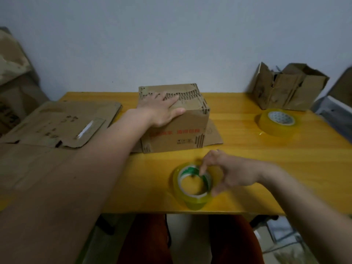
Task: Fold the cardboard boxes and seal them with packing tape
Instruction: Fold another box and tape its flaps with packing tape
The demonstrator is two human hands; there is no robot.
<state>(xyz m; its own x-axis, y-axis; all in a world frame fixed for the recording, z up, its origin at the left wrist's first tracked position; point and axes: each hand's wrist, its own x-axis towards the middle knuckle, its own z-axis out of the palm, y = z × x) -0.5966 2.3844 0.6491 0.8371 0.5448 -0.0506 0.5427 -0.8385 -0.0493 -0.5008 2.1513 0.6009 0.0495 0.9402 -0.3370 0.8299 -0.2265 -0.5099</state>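
Note:
A folded cardboard box [182, 130] with red print stands mid-table, its flaps closed on top. My left hand [163, 109] lies flat on the box top, fingers straight, pressing the flaps down. Near the table's front edge sits a roll of yellowish packing tape [190, 199] with a green-and-white core. My right hand [226, 172] grips this roll, forefinger inside the core and thumb on the outer side.
Flattened cardboard sheets [62, 122] cover the table's left side. A second, larger tape roll [276, 122] lies at the right. An open, worn cardboard box [289, 88] stands at the back right corner. More cardboard [13, 73] leans at the far left. The yellow table [247, 161] ends just below the tape.

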